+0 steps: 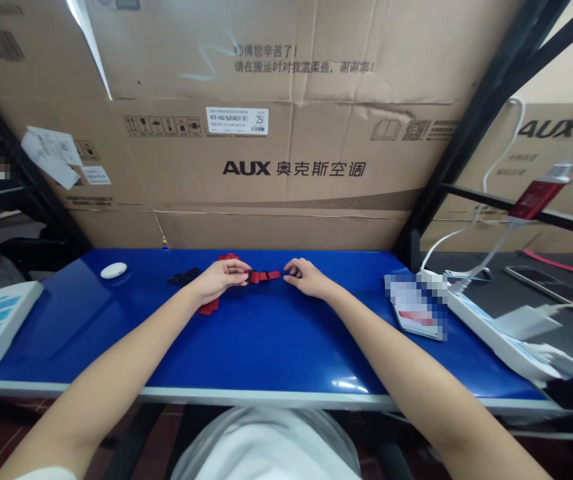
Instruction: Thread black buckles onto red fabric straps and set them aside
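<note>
A glossy blue desk [266, 347] with a pale front edge spreads beneath both hands. Just left of the left hand [220, 277] lies a black tangle [182, 276]; farther left, a round white disc [113, 271] and a white casing with blue panels [9, 317]. Well right of the right hand [307, 277] are a phone-like slab [416, 313] and a white power strip [484, 327].

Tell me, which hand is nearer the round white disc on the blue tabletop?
The left. The left hand sits apart, to the right of the round white disc, pinching the red strap; the right hand is farther right, beyond the strap's end.
</note>
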`<state>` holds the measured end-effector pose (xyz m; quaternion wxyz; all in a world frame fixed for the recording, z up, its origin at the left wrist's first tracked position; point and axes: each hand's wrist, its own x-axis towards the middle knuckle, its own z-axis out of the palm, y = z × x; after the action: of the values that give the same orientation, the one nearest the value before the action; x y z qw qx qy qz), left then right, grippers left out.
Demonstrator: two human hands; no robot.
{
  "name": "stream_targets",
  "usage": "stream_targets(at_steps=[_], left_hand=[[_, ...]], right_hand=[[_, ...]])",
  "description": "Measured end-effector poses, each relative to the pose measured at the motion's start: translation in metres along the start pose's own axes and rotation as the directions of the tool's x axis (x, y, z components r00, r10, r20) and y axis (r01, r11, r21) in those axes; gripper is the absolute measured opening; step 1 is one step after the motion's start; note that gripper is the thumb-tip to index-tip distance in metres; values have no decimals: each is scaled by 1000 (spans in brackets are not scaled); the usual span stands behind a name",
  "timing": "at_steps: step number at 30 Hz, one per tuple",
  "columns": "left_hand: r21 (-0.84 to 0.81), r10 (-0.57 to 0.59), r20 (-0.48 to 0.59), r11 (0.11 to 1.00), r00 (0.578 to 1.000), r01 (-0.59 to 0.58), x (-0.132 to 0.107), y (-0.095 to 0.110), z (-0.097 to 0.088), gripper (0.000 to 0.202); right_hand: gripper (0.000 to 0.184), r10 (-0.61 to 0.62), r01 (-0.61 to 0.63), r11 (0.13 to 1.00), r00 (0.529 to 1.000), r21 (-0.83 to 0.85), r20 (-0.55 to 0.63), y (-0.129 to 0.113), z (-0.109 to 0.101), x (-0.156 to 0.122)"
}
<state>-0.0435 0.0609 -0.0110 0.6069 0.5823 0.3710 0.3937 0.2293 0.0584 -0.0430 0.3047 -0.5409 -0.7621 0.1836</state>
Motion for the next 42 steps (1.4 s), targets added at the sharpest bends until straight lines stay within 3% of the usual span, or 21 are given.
stream_targets(at_steps=[7,11,13,18,21,23,25,27,31,33,38,42], left_hand=[[78,-24,147,997,989,13,-4,0,5,34],[112,-33,211,994,977,10,-6,3,5,34],[141,-12,144,990,989,-8,-6,4,4,35],[369,37,-175,929,984,30,1,3,-6,26],[494,100,-306,867,947,68,6,-1,-11,18],[513,148,-313,858,938,36,7,-3,-8,19],[447,174,-243,893,954,-49,5,-1,0,24],[279,176,-124,951,976,-136,0,1,13,31],[-42,123,38,992,992,-121,-9,3,37,40],[-73,103,47,992,994,-100,-12,1,45,42],[17,125,29,992,992,-125,-15,-2,53,43],[155,170,47,972,984,-175,-16,1,54,47]], right_hand=[[42,-20,21,985,1000,-173,11,-21,21,4],[25,0,1,983,1000,-185,6,-23,20,8],[12,39,-39,991,999,-128,-9,-19,15,9],[9,223,-222,971,975,85,-1,-2,-5,9],[18,208,-197,970,976,141,-70,-3,-15,5],[16,196,-176,948,979,265,-50,-11,-19,0],[8,180,-181,867,983,465,47,-24,-22,-6],[15,112,-158,768,987,621,113,-37,-22,-12],[39,-85,-133,629,968,766,237,-52,-20,-20],[41,-115,-108,658,964,745,240,-54,-18,-21],[25,-157,135,901,987,413,20,-53,-13,-20],[30,-183,146,931,980,335,79,-54,-13,-21]])
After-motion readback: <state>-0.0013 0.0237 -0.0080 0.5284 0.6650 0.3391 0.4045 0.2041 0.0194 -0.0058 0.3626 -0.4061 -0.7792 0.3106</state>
